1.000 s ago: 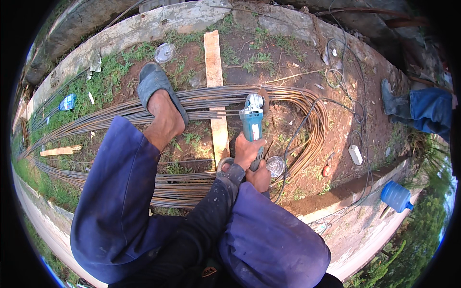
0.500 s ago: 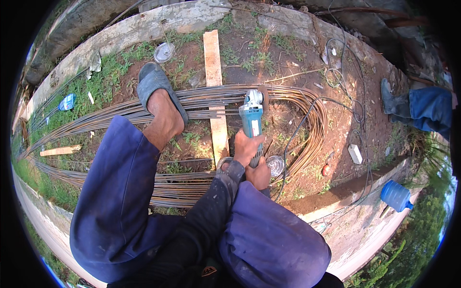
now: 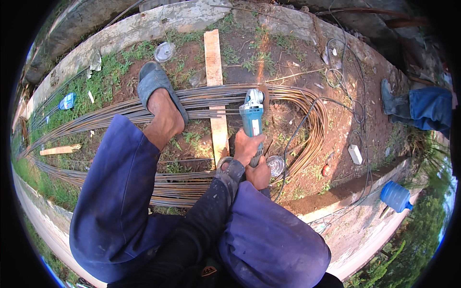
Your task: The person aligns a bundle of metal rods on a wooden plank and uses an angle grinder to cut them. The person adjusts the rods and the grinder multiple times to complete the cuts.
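Both my hands grip a teal angle grinder (image 3: pixel 252 120) with a silver head. My left hand (image 3: pixel 247 147) is closed around its body, and my right hand (image 3: pixel 259 174) is closed around the rear end, close to my right knee. The disc (image 3: pixel 264 96) is against the far side of a bundle of thin steel rods (image 3: pixel 307 103), bent in a U at the right. An orange streak of sparks (image 3: pixel 262 57) runs away from the disc. My left foot in a grey sandal (image 3: pixel 161 86) rests on the rods. Several rod ends stop beside the grinder head.
A wooden plank (image 3: pixel 213 57) lies across under the rods. A black cable (image 3: pixel 293 139) loops over the right side. Another person's boot (image 3: pixel 396 103) stands at the far right. A blue water jug (image 3: pixel 395 196), a clear plastic cup (image 3: pixel 275 165) and a low concrete wall (image 3: pixel 177 18) are around.
The spark streak beyond the disc is brighter and longer. My hands, the grinder and my foot have hardly moved.
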`<state>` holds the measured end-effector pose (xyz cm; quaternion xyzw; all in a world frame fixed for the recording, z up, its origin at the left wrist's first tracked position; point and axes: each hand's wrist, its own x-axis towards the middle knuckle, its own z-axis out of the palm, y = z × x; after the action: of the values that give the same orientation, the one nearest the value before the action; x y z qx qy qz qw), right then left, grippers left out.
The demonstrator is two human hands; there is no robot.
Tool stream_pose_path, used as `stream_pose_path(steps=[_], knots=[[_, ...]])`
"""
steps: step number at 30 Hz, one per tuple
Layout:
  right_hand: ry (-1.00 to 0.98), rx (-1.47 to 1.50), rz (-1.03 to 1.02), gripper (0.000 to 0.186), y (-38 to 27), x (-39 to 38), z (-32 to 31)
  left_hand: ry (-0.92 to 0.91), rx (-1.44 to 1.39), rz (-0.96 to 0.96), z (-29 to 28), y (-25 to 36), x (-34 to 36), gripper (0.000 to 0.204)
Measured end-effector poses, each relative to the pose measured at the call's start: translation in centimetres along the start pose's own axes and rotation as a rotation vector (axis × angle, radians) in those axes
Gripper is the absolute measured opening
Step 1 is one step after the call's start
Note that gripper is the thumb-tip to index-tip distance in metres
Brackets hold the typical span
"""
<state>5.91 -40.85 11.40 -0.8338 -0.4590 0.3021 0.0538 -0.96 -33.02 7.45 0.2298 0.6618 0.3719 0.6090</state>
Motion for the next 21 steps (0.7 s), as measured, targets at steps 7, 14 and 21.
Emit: stream_pose_path(steps=[7, 14, 21], knots=[[-0.003, 0.046, 0.005, 0.035, -0.17, 0.00, -0.15, -0.007, -0.021, -0.002, -0.04, 0.46, -0.10, 0.040], [-0.019, 0.013, 0.006, 0.037, -0.25, 0.13, -0.12, 0.022, 0.032, 0.015, 0.01, 0.41, 0.10, 0.040], [-0.020, 0.035, 0.008, 0.040, -0.17, 0.08, -0.07, 0.012, -0.042, 0.008, 0.05, 0.70, -0.10, 0.032]])
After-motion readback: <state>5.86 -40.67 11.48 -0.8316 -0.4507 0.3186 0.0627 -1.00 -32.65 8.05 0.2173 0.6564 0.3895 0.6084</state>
